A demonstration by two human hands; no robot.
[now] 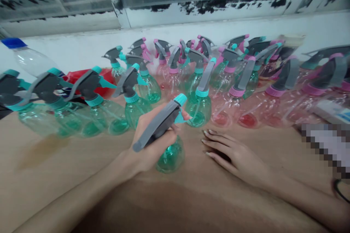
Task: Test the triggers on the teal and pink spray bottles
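Green spray bottle (pixel 171 158) was clasped near its neck by the left hand (pixel 151 153), fingers wrapped around — long axis roughly upright, facing a row of bottles (pixel 201 105) — while the right hand (pixel 240 156), fingers loosely spread, was rested empty on the bench (pixel 95 153) to its right.

With my left hand (pixel 158 150) I grip a green spray bottle (pixel 171 156) around its neck, its turquoise nozzle (pixel 180 99) tipped toward 1 o'clock. My right hand (pixel 236 151) lies with fingers spread on the table (pixel 79 154) at 4 o'clock. Green bottles (pixel 117 120) line up from 9 to 12, pink bottles (pixel 247 116) from 1 to 3; a blue-capped bottle (pixel 31 59) leans at 10.
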